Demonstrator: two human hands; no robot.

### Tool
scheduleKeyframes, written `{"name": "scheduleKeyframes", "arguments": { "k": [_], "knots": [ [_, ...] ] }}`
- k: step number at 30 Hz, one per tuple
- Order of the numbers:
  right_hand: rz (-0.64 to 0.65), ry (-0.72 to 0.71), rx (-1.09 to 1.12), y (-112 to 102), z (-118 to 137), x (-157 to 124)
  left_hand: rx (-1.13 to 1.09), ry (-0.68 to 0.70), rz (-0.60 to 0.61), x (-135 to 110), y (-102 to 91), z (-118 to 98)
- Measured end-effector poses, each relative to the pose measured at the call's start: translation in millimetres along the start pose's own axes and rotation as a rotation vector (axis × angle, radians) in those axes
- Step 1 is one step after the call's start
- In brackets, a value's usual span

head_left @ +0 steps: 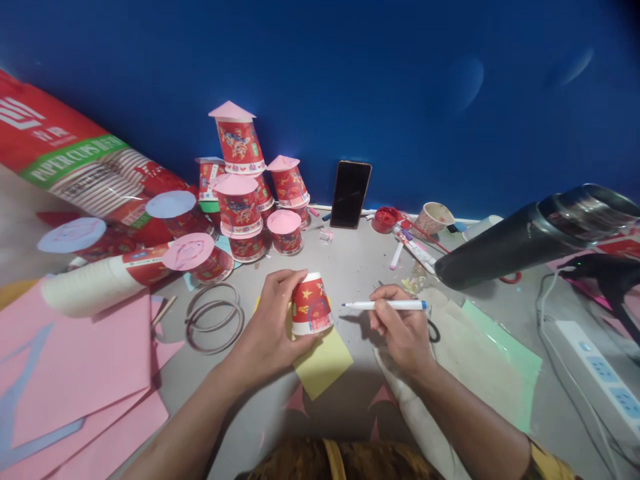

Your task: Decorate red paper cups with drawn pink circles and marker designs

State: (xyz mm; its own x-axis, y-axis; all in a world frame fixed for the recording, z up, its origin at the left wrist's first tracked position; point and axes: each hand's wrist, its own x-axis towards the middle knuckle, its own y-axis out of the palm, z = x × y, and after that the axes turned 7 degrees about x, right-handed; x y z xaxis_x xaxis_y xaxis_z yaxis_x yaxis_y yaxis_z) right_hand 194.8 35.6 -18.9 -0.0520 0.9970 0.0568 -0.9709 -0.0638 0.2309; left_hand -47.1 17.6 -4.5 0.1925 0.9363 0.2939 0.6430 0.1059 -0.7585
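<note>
My left hand point(273, 327) is closed around a red printed paper cup point(311, 305), turned upside down with its white base up. Its wide rim is over a yellow paper square point(325, 365) on the table. In my right hand point(403, 330) is a blue-tipped white marker point(385, 305), held level. The marker's tip points left at the cup, with a small gap between them. Beyond my left hand stand stacked red paper cups point(240, 212), several topped with pink paper cones.
A phone point(351, 193) leans on the blue wall. At right are a black thermos point(525, 233), loose markers point(415, 250) and a power strip point(600, 373). Pink paper sheets point(75, 373), silver-grey rings point(215, 317) and a paper-cup pack point(90, 160) lie left.
</note>
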Motion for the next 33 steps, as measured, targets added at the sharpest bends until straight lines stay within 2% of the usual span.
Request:
{"name": "scheduleKeyframes", "arguments": {
  "k": [3, 7, 9, 12, 15, 18, 21, 33],
  "knots": [
    [-0.011, -0.028, -0.076, 7, 14, -4, -0.016, 0.006, 0.015, 1, -0.3, 0],
    [0.147, -0.242, -0.261, 17, 27, -12, -0.026, 0.011, 0.016, 1, -0.6, -2],
    [0.173, -0.307, -0.287, 20, 24, -16, -0.024, 0.004, 0.027, 0, -0.6, -3],
    [0.158, -0.331, -0.342, 19, 10, -20, 0.001, 0.013, 0.045, -1, 0.1, -5],
    [0.255, -0.442, -0.401, 15, 4, -19, 0.046, 0.046, 0.035, -2, 2.2, -7],
    [0.33, -0.555, -0.441, 15, 9, -15, 0.075, 0.074, 0.016, -2, 4.0, -9],
    [0.348, -0.642, -0.489, 18, 18, -12, 0.08, 0.074, 0.024, -2, 4.0, -11],
    [0.346, -0.696, -0.521, 25, 25, -9, 0.107, 0.107, 0.025, -3, 4.8, -10]
  ]
}}
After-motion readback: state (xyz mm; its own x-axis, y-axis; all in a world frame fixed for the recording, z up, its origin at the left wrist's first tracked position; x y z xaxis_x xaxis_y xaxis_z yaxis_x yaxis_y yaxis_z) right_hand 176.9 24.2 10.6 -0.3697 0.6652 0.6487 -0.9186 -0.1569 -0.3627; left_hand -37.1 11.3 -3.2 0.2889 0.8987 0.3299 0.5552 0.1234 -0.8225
